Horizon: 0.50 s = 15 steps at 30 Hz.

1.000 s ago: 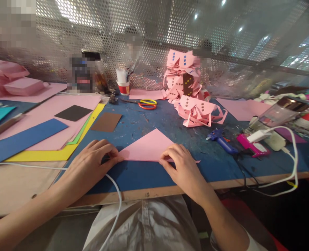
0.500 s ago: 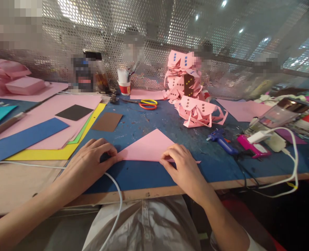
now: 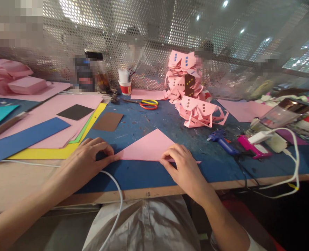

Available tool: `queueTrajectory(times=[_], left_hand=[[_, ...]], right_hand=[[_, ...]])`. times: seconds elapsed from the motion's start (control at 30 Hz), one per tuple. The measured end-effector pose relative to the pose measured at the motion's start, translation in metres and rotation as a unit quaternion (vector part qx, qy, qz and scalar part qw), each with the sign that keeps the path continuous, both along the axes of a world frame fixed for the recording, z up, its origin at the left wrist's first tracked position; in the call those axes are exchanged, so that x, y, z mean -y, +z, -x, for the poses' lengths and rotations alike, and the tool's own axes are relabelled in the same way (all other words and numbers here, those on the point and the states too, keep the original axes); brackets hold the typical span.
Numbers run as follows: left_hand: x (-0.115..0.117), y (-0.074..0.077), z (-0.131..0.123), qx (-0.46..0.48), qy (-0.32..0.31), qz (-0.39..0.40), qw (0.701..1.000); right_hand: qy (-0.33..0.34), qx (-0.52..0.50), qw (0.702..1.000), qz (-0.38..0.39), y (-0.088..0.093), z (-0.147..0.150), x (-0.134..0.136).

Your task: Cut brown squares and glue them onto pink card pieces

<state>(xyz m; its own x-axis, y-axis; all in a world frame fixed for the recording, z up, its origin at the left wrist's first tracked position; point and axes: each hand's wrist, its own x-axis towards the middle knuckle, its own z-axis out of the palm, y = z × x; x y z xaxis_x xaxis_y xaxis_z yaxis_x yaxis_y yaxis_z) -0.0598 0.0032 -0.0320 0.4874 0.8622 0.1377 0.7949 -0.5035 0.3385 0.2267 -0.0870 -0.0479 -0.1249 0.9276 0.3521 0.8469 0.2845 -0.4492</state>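
A pink paper (image 3: pixel 146 148), folded into a triangle with its peak pointing away from me, lies on the blue work surface. My left hand (image 3: pixel 93 158) pinches its left corner between thumb and fingers. On the right, my right hand (image 3: pixel 179 162) has thumb and fingertips pressed together on the lower edge, covering part of the paper. A small pink tip sticks out past that hand. The brown paper piece (image 3: pixel 108 121) lies beyond my left hand.
Scissors (image 3: pixel 148 104) and a cup of tools (image 3: pixel 125 87) stand behind. Pink paper shapes (image 3: pixel 197 109) pile up at the back. A blue glue gun (image 3: pixel 223 142) lies right. Coloured sheets (image 3: pixel 44 153) cover the left, and a white cable (image 3: pixel 120 195) crosses the front edge.
My left hand has slid slightly left along the lower edge to the paper's left corner. My right hand has stayed in place.
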Motion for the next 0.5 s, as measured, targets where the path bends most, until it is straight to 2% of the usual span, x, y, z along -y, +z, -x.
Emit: queueTrajectory(times=[0.13, 0.23, 0.37, 0.5], left_hand=[[-0.003, -0.007, 0.003, 0.017, 0.010, -0.016, 1.000], [0.004, -0.003, -0.004, 0.027, 0.010, -0.042, 0.999], [0.016, 0.007, -0.025, 0.026, -0.060, -0.050, 0.997], [0.014, 0.002, -0.041, 0.047, -0.120, -0.036, 0.991]], right_hand=[[-0.002, -0.001, 1.000, -0.001, 0.000, 0.000, 0.000], [-0.001, -0.001, 1.000, -0.001, 0.001, 0.000, 0.001], [-0.001, 0.003, 1.000, 0.002, 0.001, 0.000, 0.001], [-0.004, 0.005, 1.000, 0.004, 0.001, 0.001, 0.001]])
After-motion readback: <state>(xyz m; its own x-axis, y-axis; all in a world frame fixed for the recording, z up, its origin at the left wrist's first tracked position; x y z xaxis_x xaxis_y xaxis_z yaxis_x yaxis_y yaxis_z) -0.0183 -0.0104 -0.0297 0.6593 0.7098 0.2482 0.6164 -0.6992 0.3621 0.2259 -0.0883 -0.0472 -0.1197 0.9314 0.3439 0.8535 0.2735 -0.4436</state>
